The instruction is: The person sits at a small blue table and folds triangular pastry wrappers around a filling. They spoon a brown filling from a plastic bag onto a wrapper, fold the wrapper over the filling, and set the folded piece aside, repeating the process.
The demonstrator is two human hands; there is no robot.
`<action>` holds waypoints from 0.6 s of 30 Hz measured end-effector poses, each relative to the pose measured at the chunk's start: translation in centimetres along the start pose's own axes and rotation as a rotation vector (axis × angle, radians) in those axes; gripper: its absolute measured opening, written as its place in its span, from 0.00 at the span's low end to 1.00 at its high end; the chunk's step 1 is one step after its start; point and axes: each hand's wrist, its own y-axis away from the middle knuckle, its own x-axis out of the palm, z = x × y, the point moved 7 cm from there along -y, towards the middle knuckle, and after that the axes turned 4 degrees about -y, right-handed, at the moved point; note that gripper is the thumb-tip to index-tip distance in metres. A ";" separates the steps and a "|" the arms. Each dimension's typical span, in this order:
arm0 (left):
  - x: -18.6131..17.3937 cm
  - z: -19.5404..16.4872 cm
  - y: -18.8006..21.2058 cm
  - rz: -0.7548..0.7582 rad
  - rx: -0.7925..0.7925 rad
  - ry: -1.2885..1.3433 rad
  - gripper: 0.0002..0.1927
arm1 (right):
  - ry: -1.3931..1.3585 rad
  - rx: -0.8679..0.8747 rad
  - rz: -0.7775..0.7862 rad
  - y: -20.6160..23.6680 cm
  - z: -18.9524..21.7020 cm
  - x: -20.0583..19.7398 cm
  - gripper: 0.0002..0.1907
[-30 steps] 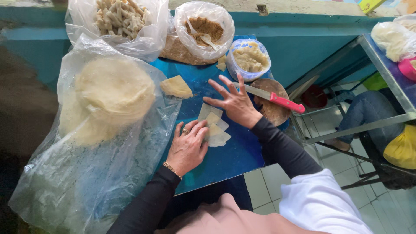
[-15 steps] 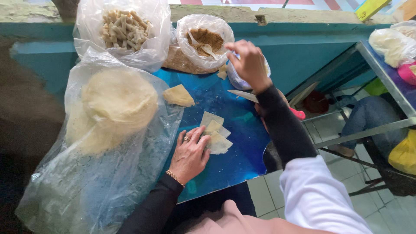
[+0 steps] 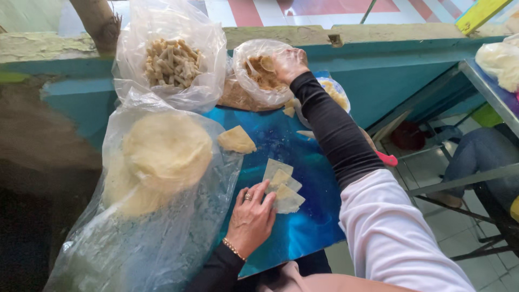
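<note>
the right hand (image 3: 289,64) is sunk inside the clear bag of brown filling (image 3: 263,73), its fingers blurred by plastic. right of that bag, the sleeve hides most of a bowl (image 3: 336,93) and a red-handled tool (image 3: 386,158). left of the bag, the large bag of round wrappers (image 3: 162,157) runs off the bottom edge.

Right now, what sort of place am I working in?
Probably a small street-side food stall or a home snack prep spot. A blue table holds a clear bag of round wrappers, a bag of rolled sticks and cut wrapper pieces, set against a rough painted wall.
</note>
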 end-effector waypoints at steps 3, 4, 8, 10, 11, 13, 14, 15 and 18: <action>-0.5 -0.2 0.1 -0.013 0.005 0.024 0.17 | 0.039 -0.071 -0.082 0.0 0.4 -0.2 0.05; -0.7 -0.3 0.2 -0.015 -0.003 0.026 0.16 | 0.053 -0.110 -0.102 0.5 0.7 -0.1 0.05; -1.1 -0.4 -0.2 -0.059 0.007 0.008 0.13 | -0.103 -0.135 -0.130 1.6 0.3 0.8 0.05; -1.2 -0.5 -0.2 -0.080 0.023 0.002 0.13 | -0.232 -0.046 -0.130 2.3 -0.8 1.1 0.06; -1.3 -0.5 -0.2 -0.091 0.035 -0.002 0.13 | -0.265 0.017 -0.159 2.6 -1.7 0.9 0.07; -1.2 -0.3 -0.1 -0.089 0.023 -0.004 0.11 | -0.334 0.097 -0.204 3.6 -2.9 0.8 0.08; -1.1 -0.3 -0.1 -0.087 0.018 -0.002 0.11 | -0.364 0.119 -0.230 4.1 -3.7 0.5 0.08; -1.0 -0.2 -0.1 -0.089 0.016 0.002 0.10 | -0.393 0.140 -0.261 4.6 -4.4 0.2 0.08; -0.8 0.1 -0.1 -0.097 0.015 0.003 0.10 | -0.432 0.079 -0.420 6.4 -5.0 -0.8 0.08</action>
